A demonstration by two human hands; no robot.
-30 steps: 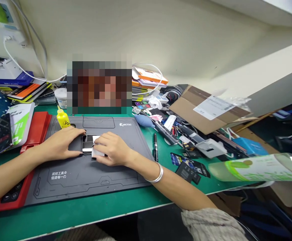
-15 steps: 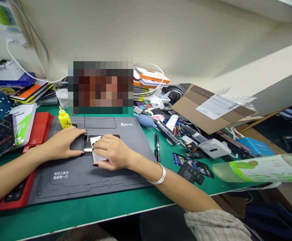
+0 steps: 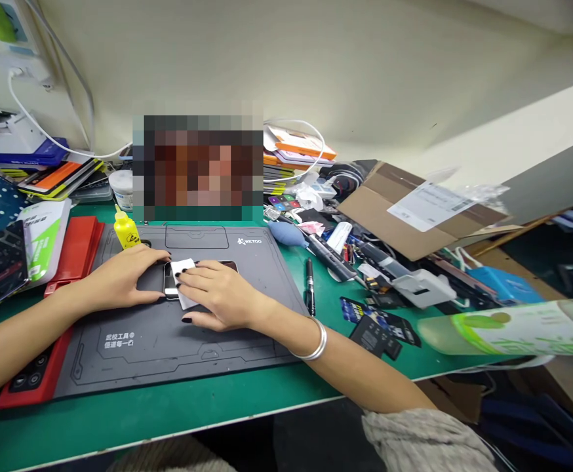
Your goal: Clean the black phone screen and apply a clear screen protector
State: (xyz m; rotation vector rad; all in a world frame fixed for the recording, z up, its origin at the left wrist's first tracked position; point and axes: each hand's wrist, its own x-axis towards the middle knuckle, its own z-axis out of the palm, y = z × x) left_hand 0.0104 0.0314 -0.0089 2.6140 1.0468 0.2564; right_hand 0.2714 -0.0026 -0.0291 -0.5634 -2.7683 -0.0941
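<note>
A smartphone lies flat on a grey repair mat, with its dark glass facing up. My left hand grips its left end, fingertips against the edge. My right hand sits over the middle of the phone, with the fingers pressing a folded white cloth onto the glass. That hand hides most of the phone. A yellow glue bottle stands on the mat just beyond my left hand.
A red case and several phones and packets lie left of the mat. On the green bench to the right are a black pen, a blue air blower, scattered tools and a cardboard box. A blurred patch hides the area behind the mat.
My right hand and the white cloth have shifted slightly left and up across the phone, and the phone's far right edge now shows. My left hand has stayed put.
</note>
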